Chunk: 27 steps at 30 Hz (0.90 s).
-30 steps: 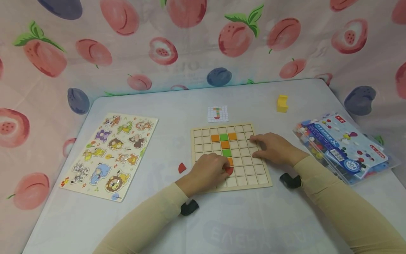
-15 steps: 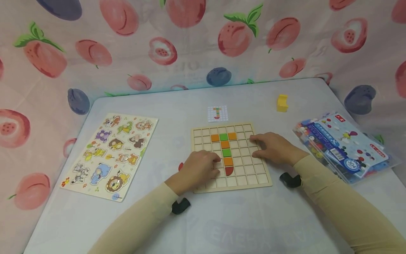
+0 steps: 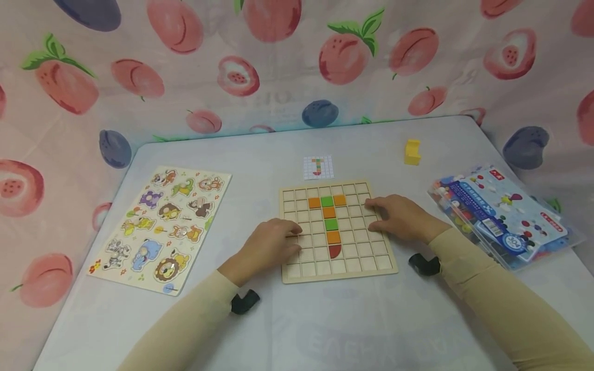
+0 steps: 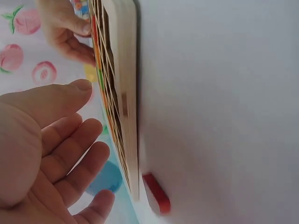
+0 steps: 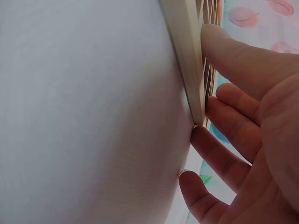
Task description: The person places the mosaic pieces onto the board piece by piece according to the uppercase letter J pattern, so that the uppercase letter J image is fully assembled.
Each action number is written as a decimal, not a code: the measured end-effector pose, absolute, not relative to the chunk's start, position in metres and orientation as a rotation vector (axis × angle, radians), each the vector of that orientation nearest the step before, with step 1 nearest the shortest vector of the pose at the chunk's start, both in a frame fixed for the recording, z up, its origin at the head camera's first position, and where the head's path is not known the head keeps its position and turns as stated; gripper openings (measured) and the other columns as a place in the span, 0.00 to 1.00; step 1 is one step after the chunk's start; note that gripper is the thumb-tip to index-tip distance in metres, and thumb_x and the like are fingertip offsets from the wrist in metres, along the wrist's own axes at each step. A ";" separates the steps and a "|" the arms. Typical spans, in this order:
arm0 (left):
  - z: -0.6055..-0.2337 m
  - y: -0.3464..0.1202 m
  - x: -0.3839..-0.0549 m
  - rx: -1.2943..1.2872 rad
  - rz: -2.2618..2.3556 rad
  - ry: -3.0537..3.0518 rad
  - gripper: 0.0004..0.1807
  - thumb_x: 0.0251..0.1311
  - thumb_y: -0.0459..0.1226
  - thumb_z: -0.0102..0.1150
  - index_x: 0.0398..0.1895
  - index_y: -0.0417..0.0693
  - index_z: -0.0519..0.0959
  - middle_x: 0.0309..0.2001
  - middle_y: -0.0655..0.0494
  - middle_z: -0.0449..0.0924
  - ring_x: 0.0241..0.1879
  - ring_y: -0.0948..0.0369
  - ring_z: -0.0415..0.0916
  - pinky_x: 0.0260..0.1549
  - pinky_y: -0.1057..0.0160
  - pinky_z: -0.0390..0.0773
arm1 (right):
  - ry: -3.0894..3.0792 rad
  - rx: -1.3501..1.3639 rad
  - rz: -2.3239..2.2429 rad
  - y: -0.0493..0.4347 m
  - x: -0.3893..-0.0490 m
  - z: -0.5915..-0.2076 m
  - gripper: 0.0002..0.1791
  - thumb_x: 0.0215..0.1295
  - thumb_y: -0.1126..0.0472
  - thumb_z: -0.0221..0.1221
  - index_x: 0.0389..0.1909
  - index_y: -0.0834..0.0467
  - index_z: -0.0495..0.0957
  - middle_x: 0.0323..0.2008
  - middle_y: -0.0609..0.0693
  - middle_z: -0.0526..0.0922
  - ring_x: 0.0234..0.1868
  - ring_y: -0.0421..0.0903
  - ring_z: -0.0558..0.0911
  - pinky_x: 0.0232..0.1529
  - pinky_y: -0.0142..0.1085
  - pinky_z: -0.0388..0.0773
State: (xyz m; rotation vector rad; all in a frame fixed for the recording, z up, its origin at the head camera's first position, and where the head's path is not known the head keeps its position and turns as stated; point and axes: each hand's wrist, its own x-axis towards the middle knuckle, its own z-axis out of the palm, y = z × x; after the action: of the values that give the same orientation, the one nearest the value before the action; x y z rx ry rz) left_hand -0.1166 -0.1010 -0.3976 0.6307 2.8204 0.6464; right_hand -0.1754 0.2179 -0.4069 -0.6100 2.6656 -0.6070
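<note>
A wooden grid board (image 3: 320, 279) lies flat on the table. Set in its cells are orange and green square tiles, such as the green tile (image 3: 331, 224), with a red quarter-round tile (image 3: 334, 251) below the column. My left hand (image 3: 264, 248) holds nothing and hovers over the board's left edge, fingers loosely bent. Beneath it a loose red quarter-round tile (image 4: 157, 193) lies beside the board in the left wrist view; the hand hides it in the head view. My right hand (image 3: 402, 219) rests at the board's right edge, thumb and fingertips on or by the rim.
Behind the board lies a small pattern card (image 3: 318, 167). An animal puzzle board (image 3: 162, 226) is at the left. At the right are a clear plastic box of colored parts (image 3: 506, 216) and, further back, a yellow block (image 3: 412, 152).
My left hand has let go of the red tile in the board and drawn back leftward, uncovering it and now covering the loose red tile. My right hand has stayed still.
</note>
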 end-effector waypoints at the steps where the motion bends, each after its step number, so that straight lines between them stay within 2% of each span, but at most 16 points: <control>1: -0.397 -0.104 -0.116 0.619 0.646 2.825 0.16 0.58 0.37 0.70 0.50 0.44 0.84 0.47 0.56 0.85 0.51 0.55 0.79 0.55 0.55 0.75 | 2.666 -0.612 -0.607 0.218 -0.175 -0.407 0.34 0.66 0.54 0.66 0.68 0.66 0.70 0.64 0.68 0.73 0.67 0.66 0.68 0.67 0.59 0.61; 8: -0.396 -0.119 -0.112 0.544 0.618 2.835 0.18 0.57 0.37 0.71 0.50 0.43 0.84 0.47 0.55 0.85 0.51 0.55 0.79 0.54 0.55 0.75 | 2.672 -0.646 -0.609 0.218 -0.176 -0.409 0.34 0.66 0.54 0.66 0.67 0.66 0.70 0.63 0.67 0.73 0.66 0.66 0.69 0.67 0.59 0.62; 15: -0.402 -0.133 -0.109 0.521 0.658 2.832 0.18 0.55 0.36 0.72 0.50 0.43 0.83 0.45 0.56 0.83 0.39 0.61 0.76 0.41 0.61 0.77 | 2.673 -0.630 -0.603 0.219 -0.175 -0.409 0.35 0.66 0.53 0.66 0.68 0.66 0.70 0.64 0.67 0.73 0.66 0.66 0.69 0.67 0.58 0.62; 27: -0.403 -0.147 -0.107 0.460 0.592 2.839 0.18 0.56 0.36 0.72 0.50 0.42 0.83 0.47 0.53 0.84 0.48 0.55 0.78 0.51 0.55 0.77 | 2.675 -0.630 -0.612 0.219 -0.175 -0.409 0.34 0.66 0.54 0.65 0.68 0.66 0.69 0.64 0.67 0.73 0.66 0.66 0.68 0.67 0.58 0.61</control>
State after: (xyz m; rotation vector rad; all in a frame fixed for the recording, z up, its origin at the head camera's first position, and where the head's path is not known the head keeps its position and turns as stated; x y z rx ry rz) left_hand -0.1072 -0.1465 -0.4026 0.4601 2.8385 0.5923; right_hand -0.1748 0.2191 -0.4091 -0.6303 2.6755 -0.6115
